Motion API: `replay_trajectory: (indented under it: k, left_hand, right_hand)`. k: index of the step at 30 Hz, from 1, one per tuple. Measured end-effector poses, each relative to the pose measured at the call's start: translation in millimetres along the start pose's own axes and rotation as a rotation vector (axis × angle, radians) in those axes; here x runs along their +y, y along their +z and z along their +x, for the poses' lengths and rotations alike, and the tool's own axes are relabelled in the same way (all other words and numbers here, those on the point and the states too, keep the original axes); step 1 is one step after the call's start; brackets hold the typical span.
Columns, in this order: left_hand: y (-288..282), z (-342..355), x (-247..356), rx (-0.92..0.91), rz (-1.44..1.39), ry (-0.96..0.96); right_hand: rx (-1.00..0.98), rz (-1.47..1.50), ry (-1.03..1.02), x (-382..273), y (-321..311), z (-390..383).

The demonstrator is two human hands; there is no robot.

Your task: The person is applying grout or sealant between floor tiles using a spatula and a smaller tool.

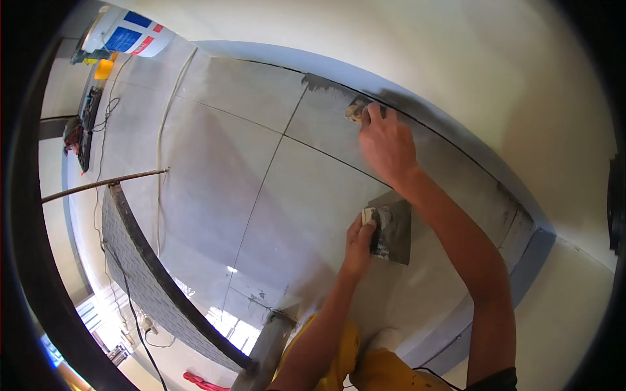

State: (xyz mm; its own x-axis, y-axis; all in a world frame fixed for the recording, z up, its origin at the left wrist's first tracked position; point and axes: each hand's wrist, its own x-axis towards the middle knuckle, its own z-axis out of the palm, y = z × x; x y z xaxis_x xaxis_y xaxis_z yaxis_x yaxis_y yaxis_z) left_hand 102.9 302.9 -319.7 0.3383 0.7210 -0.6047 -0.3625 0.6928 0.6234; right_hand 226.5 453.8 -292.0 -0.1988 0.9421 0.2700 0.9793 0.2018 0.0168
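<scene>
My left hand grips the pale handle of a flat steel trowel, which is held over the grey floor tiles and has dark grey paste on it. Farther off, my right hand is closed on a small tan tool with dark stains; my fingers cover much of it, so its exact kind is unclear. The tool is down at the floor's edge, close to the grey skirting. Dark grey paste is smeared on the tiles along that edge, to the left of my right hand.
Dark joints run between the tiles. A white bucket with blue and red marks stands far left, near a yellow roll. A pale cable crosses the floor. At lower left is a dark-edged metal step.
</scene>
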Motion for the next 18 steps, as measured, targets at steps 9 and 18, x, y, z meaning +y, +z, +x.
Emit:
replay_trajectory:
  k: [9, 18]
  left_hand:
    - [10, -3, 12, -0.009, 0.005, 0.005]
    - [4, -4, 27, 0.105, 0.445, 0.202]
  right_hand:
    - [-0.188, -0.069, -0.081, 15, -5, 9]
    - [-0.165, 0.461, -0.031, 72, -114, -80]
